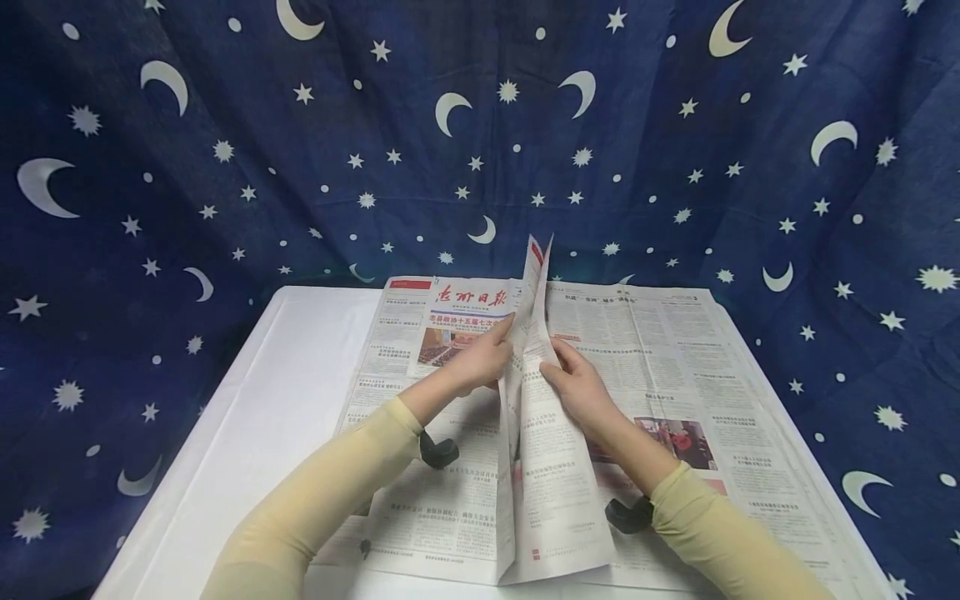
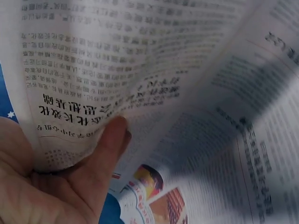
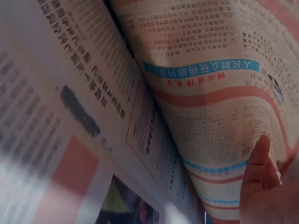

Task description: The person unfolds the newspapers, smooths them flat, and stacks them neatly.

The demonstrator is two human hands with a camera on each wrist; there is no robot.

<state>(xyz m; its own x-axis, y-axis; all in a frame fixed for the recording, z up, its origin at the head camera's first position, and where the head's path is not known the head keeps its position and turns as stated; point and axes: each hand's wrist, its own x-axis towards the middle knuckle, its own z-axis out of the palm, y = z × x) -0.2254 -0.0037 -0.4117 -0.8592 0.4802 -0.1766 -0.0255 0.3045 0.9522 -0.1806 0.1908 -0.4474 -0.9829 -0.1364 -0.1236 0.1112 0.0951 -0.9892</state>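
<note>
A newspaper (image 1: pixel 660 350) lies spread over the table, with its middle sheets (image 1: pixel 558 475) standing up in a narrow fold. From the left, my left hand (image 1: pixel 482 360) pinches one raised sheet, index finger pointing up along it. The left wrist view shows that thumb (image 2: pixel 112 135) pressed on the printed page, other fingers mostly behind the paper. On the other side, my right hand (image 1: pixel 581 387) holds the right raised sheet between thumb and fingers. In the right wrist view its thumb (image 3: pixel 259 158) lies on a page with blue and red bands; its fingers are hidden.
The white table (image 1: pixel 277 400) shows to the left of the newspaper. Behind it hangs a dark blue curtain (image 1: pixel 420 225) with moons and stars. A black wrist strap (image 1: pixel 438 450) shows under my left wrist, and another (image 1: pixel 628 515) by my right.
</note>
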